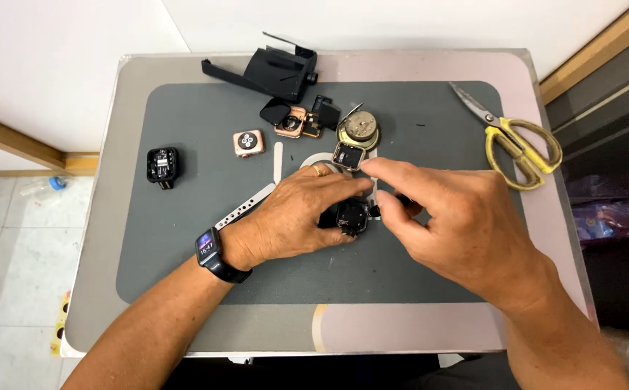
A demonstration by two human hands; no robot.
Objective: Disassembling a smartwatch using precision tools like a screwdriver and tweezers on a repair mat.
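Between my two hands, at the middle of the grey mat point(184, 253), my left hand point(296, 217) closes around a small black watch body point(350, 215). My right hand point(459, 224) pinches a dark tool at its edge; I judge I'm prying, needing steady pressure. Beyond lie glossy rose-gold cases point(248, 142) and yellow-handled scissors point(520, 141).

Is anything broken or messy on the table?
Yes. Near the mat's far edge a rose-gold watch case lies opened, with loose black parts beside it. The left hand and right hand hold another small black watch body. The yellow scissors lie half off the mat.
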